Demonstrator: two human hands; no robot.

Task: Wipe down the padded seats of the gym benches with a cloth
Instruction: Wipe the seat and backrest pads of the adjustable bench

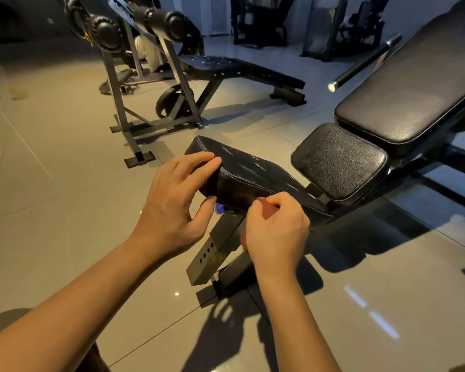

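Now left hand (172, 202) grips seat pad (253, 174) end — floor (65, 189) open alongside.

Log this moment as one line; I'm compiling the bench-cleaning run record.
left hand: grips front pad end, fingers above, thumb below | right hand: curled at pad's lower edge, hold unclear | cloth: none visible
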